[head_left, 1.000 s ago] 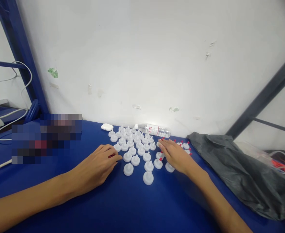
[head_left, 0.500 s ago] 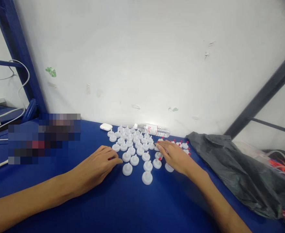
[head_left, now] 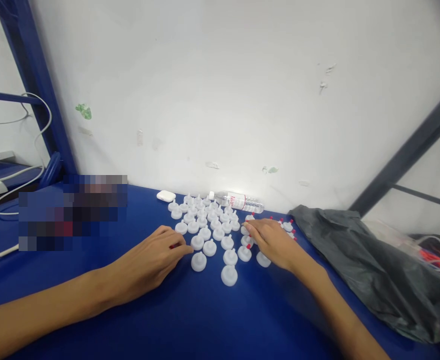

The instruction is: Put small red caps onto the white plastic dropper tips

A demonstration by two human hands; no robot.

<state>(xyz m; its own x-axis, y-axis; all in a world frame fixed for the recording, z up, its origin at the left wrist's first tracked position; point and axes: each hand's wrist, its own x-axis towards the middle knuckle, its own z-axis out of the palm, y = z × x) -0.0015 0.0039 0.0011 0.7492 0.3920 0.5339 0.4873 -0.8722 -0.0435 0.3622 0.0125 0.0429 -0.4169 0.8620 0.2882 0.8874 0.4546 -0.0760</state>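
Note:
Many white nozzle caps (head_left: pixel 209 247) stand spout-up on the blue tabletop (head_left: pixel 137 320). Toward the right, several have red tips, such as the red-tipped nozzle cap (head_left: pixel 244 253). My left hand (head_left: pixel 160 255) rests on the table left of the group, its fingers curled around something small and red (head_left: pixel 175 245), mostly hidden. My right hand (head_left: pixel 270 241) is over the red-tipped ones, with thumb and fingertips closed at a white nozzle cap (head_left: pixel 244 229). The palm and the other fingers hide part of what lies beneath.
A clear bottle (head_left: pixel 240 201) lies on its side by the wall, right of a small white case (head_left: pixel 166 195). Dark grey fabric (head_left: pixel 355 260) drapes over the right side. A blue frame post (head_left: pixel 49 90) and a white cable (head_left: pixel 49 115) are at left.
The whole view has shifted slightly, moving everything a little to the right. Both hands keep nearly the same pose; the nozzle caps look unmoved.

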